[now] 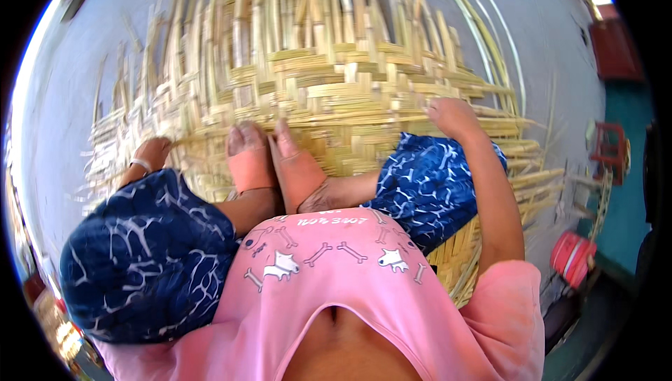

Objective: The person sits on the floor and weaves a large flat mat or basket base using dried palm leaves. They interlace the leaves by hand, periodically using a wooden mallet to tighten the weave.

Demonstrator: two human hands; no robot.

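Observation:
A half-woven mat of pale yellow split cane spreads on the floor beneath me, and my feet in orange sandals stand on it. At the mat's left side my left hand, with a white band at its wrist, is closed on a cane strip that runs crosswise in front of my toes. Farther out on the right, my right hand is curled with its fingertips pressed on a crosswise strip at the weave. Its fingertips are partly hidden by the fist.
Loose upright cane strips fan out beyond the woven part. Long thin strips curve over the grey floor at the far right. A red-brown stool and a pink-red round container stand at the right.

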